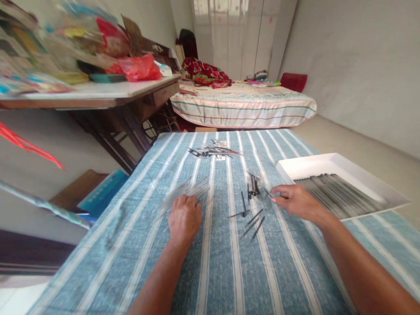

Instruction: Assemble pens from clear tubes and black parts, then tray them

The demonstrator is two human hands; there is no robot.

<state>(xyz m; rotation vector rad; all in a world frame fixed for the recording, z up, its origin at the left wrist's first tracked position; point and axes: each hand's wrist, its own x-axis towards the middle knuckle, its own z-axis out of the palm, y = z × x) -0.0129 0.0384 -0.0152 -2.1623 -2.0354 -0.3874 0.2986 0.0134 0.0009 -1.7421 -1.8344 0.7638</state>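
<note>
My left hand (184,220) is closed, fingers curled down at the near edge of a fan of thin, clear plastic strips (183,192); its fingertips are mostly hidden. To the right, my right hand (293,200) pinches a thin dark stick (267,191) between thumb and forefinger. Just left of those fingertips lies a small heap of short black pieces (253,186). Several loose dark sticks (252,225) are scattered on the cloth nearer to me. Motion blur softens the strips and sticks, so their exact kind is unclear.
A white open box (331,159) on the right holds a row of dark, slim rods (337,194). Farther back lies another pile of dark thin pieces (213,151). Blue striped cloth (147,262) covers the table. A cluttered side table (131,89) stands left, a bed (243,105) beyond.
</note>
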